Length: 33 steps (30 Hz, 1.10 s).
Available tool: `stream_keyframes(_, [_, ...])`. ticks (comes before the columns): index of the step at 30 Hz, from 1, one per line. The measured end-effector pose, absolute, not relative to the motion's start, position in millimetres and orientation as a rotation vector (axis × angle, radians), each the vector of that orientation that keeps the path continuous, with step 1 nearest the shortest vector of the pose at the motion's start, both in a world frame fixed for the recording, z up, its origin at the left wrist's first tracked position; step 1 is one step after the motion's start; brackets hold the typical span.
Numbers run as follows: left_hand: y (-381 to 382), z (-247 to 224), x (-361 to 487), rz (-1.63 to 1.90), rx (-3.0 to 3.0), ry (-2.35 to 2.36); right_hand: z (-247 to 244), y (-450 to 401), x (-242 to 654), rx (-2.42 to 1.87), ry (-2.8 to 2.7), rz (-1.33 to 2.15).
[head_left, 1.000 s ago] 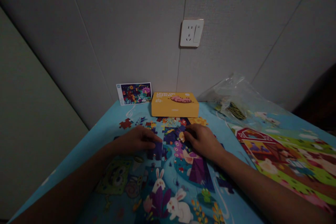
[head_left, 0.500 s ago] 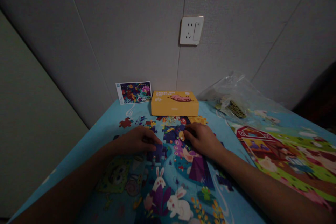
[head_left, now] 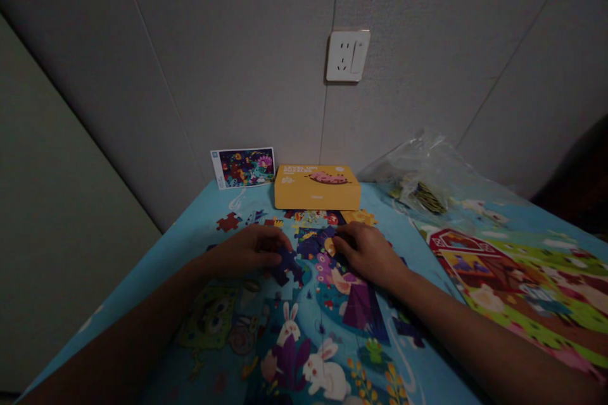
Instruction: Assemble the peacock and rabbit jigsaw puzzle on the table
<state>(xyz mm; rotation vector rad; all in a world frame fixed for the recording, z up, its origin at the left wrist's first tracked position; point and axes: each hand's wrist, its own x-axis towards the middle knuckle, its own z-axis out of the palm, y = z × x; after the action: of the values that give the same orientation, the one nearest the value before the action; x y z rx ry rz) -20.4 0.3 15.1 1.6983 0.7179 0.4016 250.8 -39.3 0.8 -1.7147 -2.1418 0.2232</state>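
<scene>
A dark blue jigsaw puzzle piece (head_left: pixel 287 266) is pinched, tilted, between the thumb and fingers of my left hand (head_left: pixel 251 252). It is held over the left edge of a partly joined jigsaw puzzle (head_left: pixel 306 310) with white rabbits, a purple plant and a blue stream. My right hand (head_left: pixel 368 252) rests at the puzzle's upper right, its thumb and fingers closed at the edge of a purple and yellow puzzle piece (head_left: pixel 329 244). The hand hides part of that piece. Between the hands lies a dark blue joined section (head_left: pixel 308 244).
Loose pieces, one a red-brown piece (head_left: pixel 228 222), lie at the upper left. A yellow puzzle box (head_left: pixel 317 193) and a picture card (head_left: pixel 247 168) stand by the wall. A clear plastic bag (head_left: pixel 422 180) holds more pieces. On the right lies a farm picture puzzle (head_left: pixel 517 291).
My left hand has raised and tilted the dark blue piece, which lay flatter against the puzzle's left edge before. My right hand has stayed in place.
</scene>
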Motion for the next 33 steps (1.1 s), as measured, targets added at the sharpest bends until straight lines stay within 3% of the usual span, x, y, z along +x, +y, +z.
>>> stream_keyframes(7, [3.5,12.4,-21.4,0.547,1.757,0.721,-0.6,-38.6,250.5,-1.682,-2.158,0.226])
stream_keyframes(13, [-1.2,17.3,-21.3,0.451,1.689,0.714,0.5,-39.3,250.4,-1.693,-2.158,0.230])
stream_keyframes(23, [6.2,9.5,-17.5,0.677,1.746,1.036,1.5,-39.7,250.7,-1.697,-2.164,0.228])
stream_keyframes(33, [3.4,5.1,-11.5,0.667,1.546,0.966,1.8,-39.8,250.0,-1.719,-2.169,0.222])
